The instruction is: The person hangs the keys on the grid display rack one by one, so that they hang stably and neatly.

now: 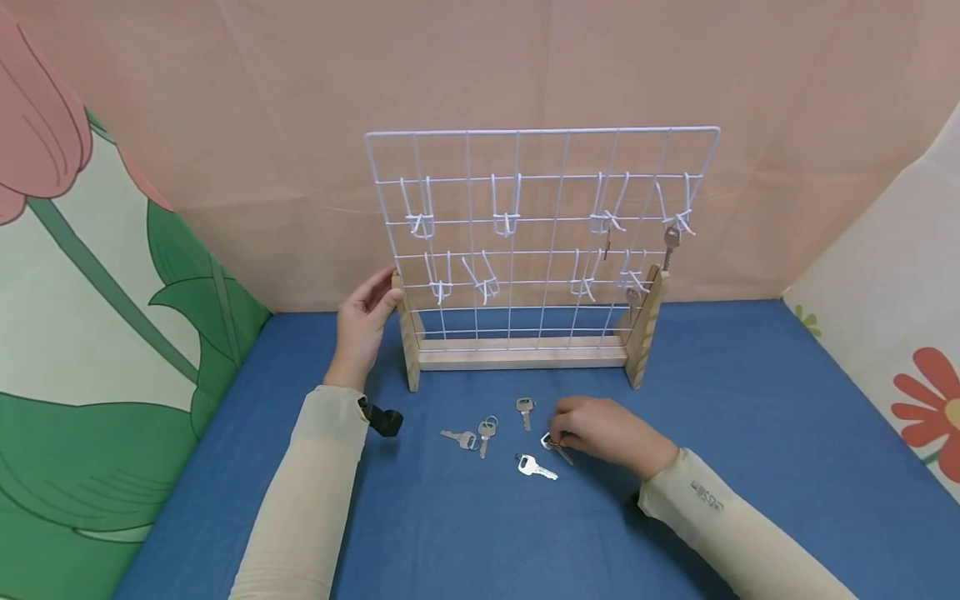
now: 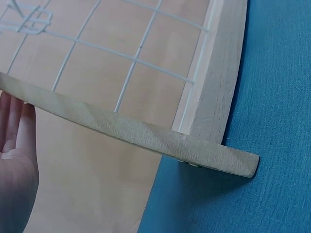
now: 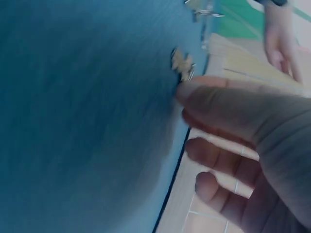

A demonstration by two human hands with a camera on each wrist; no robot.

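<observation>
A white wire grid rack (image 1: pixel 542 130) on a wooden stand holds two rows of white hooks. My left hand (image 1: pixel 362 321) grips the top of its left wooden side post (image 2: pixel 126 124), thumb in front; the other fingers are partly hidden behind the wood. On the blue cloth, my right hand (image 1: pixel 603 429) pinches a small key (image 1: pixel 561 454) between thumb and forefinger, its blade pointing down toward the cloth. Close by lie a silver key (image 1: pixel 536 468), another key (image 1: pixel 525 408), and two more, one of them a ringed key (image 1: pixel 487 431).
Keys hang at the rack's right side: an upper-row key (image 1: pixel 672 237), a thin edge-on key (image 1: pixel 607 242) and a lower-row key (image 1: pixel 633 298). Behind stands a beige backdrop (image 1: pixel 315 167). Printed flower panels flank the blue cloth (image 1: pixel 420 533).
</observation>
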